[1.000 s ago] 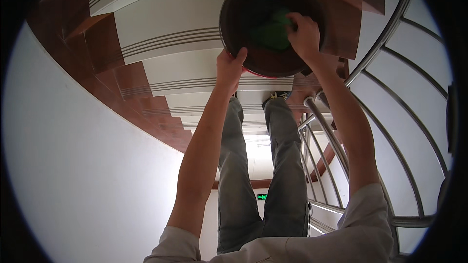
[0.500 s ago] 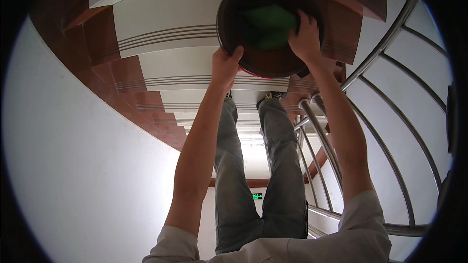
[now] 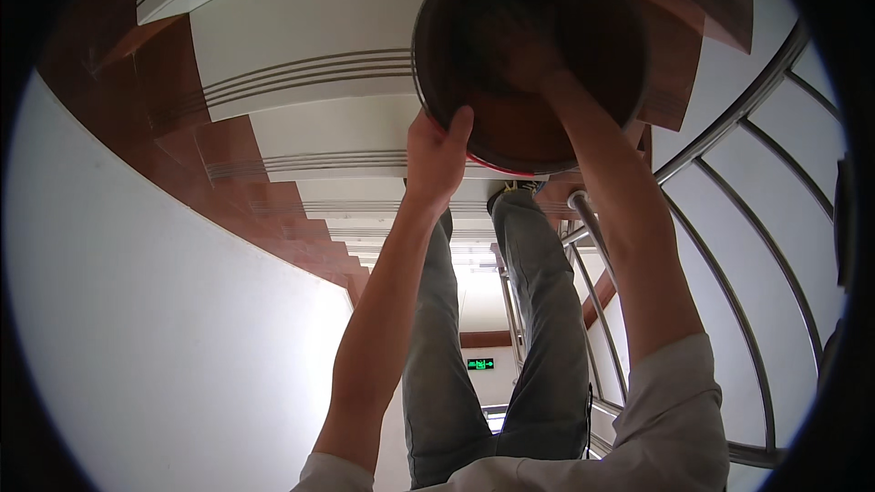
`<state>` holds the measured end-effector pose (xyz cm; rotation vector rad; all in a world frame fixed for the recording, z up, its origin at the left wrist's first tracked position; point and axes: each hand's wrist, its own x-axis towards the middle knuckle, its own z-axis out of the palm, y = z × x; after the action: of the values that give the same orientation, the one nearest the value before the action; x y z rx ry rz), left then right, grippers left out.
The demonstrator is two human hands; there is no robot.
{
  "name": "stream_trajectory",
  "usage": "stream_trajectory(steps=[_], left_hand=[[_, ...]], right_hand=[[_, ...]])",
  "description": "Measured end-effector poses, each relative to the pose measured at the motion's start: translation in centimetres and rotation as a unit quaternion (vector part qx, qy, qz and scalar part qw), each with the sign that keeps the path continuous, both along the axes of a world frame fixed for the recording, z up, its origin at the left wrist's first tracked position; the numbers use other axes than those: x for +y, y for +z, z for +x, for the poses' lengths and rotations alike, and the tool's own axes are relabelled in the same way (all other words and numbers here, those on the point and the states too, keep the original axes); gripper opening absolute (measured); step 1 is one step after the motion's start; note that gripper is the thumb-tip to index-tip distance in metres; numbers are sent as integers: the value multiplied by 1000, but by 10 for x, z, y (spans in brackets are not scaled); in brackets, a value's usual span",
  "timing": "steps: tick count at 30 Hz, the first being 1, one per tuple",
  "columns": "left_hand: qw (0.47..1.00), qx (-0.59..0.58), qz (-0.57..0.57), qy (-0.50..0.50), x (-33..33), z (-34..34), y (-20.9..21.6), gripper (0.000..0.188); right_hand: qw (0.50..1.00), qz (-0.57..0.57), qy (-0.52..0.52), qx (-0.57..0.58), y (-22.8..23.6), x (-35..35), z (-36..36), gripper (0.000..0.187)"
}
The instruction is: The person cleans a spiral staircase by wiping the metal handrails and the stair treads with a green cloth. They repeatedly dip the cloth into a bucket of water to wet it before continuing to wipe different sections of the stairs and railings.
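A round dark bucket (image 3: 602, 36) with a red outer edge low on its near side is held out over the stairs at the top of the view. My left hand (image 3: 439, 159) grips its near left rim, thumb over the edge. Reaching inside it is my right hand (image 3: 529, 59), whose fingers fade into the shadow. Whether they hold something cannot be made out. The bucket's contents are too dark to tell apart.
Pale stair treads (image 3: 301, 32) with dark grip lines and red-brown ends (image 3: 164, 82) surround me. A white curved wall (image 3: 155, 292) runs along the left. On the right stands a metal railing (image 3: 702, 146). A green lit sign (image 3: 480, 364) shows far below.
My right hand has gone from the bucket's right rim down into its inside. The green thing seen in it before is now lost in shadow. The bucket has shifted slightly right.
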<state>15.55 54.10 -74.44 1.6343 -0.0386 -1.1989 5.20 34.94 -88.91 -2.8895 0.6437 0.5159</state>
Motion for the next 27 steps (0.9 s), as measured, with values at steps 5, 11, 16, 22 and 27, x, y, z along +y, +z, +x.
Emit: stream_trajectory(steps=[5,11,16,22,27], left_hand=[[697,-704,38,-129,-32,-3,14,55],[688,-412,143,-580,-105,3,-25,92],[545,-444,277,-656,-121,-7,-108,96],[487,-525,326,-617,-123,-41,-129,79],[324,-503,293,-746,-145,-19,-123,52]], right_hand=[[992,8,50,116,26,6,-11,68],[977,-28,95,186,45,8,-13,66],[979,-32,53,194,36,0,-20,61],[982,-88,48,160,19,-3,-37,59],[989,-67,26,128,28,1,-35,50]])
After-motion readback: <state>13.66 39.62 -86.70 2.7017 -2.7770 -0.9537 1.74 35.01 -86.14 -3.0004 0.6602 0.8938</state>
